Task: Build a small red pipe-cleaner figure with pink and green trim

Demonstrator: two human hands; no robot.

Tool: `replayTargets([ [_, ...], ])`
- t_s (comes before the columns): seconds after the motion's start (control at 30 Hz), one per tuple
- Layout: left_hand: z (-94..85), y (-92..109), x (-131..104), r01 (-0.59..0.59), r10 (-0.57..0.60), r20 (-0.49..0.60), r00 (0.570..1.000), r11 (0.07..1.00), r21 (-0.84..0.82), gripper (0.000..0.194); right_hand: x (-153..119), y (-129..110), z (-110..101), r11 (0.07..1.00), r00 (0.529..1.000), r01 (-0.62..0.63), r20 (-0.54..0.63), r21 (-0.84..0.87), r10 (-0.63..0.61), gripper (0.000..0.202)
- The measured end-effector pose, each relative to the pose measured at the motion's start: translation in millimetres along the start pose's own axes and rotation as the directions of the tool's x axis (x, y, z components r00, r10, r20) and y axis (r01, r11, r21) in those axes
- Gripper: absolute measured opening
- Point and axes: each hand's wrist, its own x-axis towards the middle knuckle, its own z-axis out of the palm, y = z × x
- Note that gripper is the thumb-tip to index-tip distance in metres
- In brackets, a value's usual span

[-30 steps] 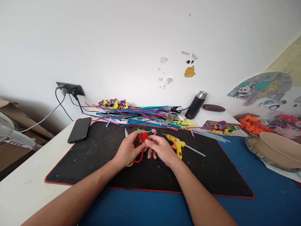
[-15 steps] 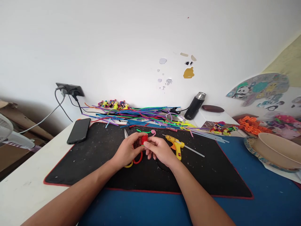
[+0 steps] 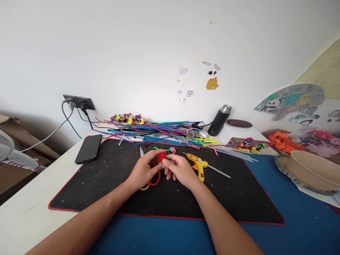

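Note:
Between my two hands is a small red coil of pipe cleaner (image 3: 162,157) with a bit of green at its lower edge. My left hand (image 3: 145,168) pinches it from the left, thumb below and fingers above. The fingertips of my right hand (image 3: 179,168) close on its right side. Scissors (image 3: 155,180) with red and yellow handles lie partly hidden behind my left hand. Just beyond the fingers rests a pink spiral (image 3: 173,150) beside a green pipe cleaner piece (image 3: 162,149). A yellow glue gun (image 3: 197,163) lies right of my right hand, with a glue stick in its back.
A black mat (image 3: 225,198) lies under my hands. Many coloured pipe cleaners (image 3: 159,129) are heaped along the wall. A phone (image 3: 89,148) lies at left; a black flask (image 3: 220,120) leans at the back right. Bowls (image 3: 313,170) stand far right, beside orange pieces (image 3: 283,141).
The hands keep their hold on the red coil and barely move. The whole view has shifted very slightly.

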Motion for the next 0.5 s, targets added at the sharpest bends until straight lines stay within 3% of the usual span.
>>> replayTargets([
  [0.27,5.2,9.2,0.0,0.224,-0.189,0.143,0.971,0.931,-0.288,0.067,1.8,-5.3,-7.0,0.991,0.969,0.095,-0.235,0.089,-0.072,0.047],
  [0.5,10.0,10.2,-1.1,0.272,-0.200,0.218,0.955,0.883,-0.382,0.080,-0.4,-9.9,-6.0,0.986,0.971,0.113,-0.222,0.123,-0.083,0.044],
])
